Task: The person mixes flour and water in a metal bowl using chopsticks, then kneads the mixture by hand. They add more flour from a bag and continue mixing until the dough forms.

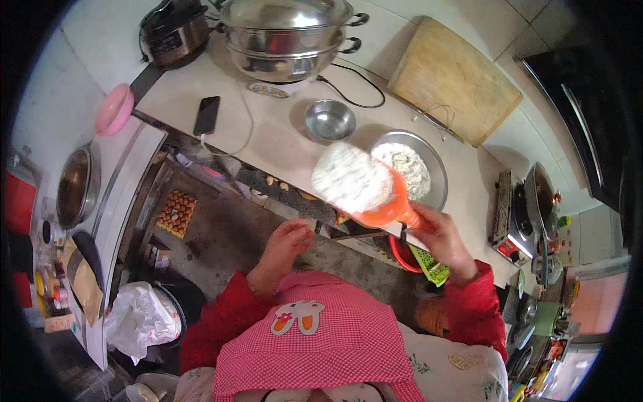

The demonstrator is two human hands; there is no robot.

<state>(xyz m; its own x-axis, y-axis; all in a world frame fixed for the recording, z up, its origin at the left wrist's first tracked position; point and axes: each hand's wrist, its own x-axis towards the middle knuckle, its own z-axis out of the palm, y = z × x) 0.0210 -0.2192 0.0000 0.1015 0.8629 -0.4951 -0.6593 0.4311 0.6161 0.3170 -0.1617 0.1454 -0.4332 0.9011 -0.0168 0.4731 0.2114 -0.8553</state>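
Note:
My right hand [442, 236] grips the handle of an orange plastic scoop [399, 201] heaped with white flour [349, 178]. The scoop is held above the counter's front edge and hides part of a wide metal basin [439, 176] behind it. Inside that basin lies more lumpy, whitish flour [407, 163]. A small, shiny metal bowl [330, 120] sits to the basin's left. My left hand [286, 251] hovers in front of the apron, fingers loosely bent and apart, with no object seen in it.
A steamer pot [289, 45] and a rice cooker [173, 37] stand at the back. A phone [206, 115] with a white cable lies near the counter [274, 145] edge. A wooden cutting board [452, 80] leans on the wall; a gas stove [515, 221] is at right.

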